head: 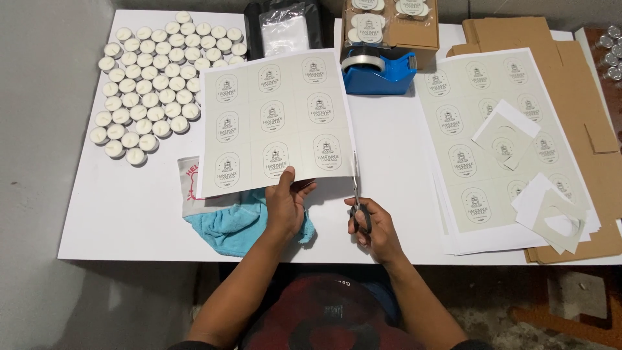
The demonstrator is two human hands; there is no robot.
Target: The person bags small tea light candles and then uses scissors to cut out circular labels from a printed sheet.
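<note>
Paper label sheet [275,123] is pinched at its lower edge by the left hand [286,206]; right hand [372,227] holds scissors [356,185], blades at the sheet's right edge.

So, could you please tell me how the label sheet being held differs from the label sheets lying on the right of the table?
The held sheet is lifted by the left hand, while the sheets on the right lie flat in a stack. The held sheet is whole, with scissors in the right hand at its edge; the sheets on the right have cut-out holes and offcuts on top. Both carry the same oval labels.
</note>
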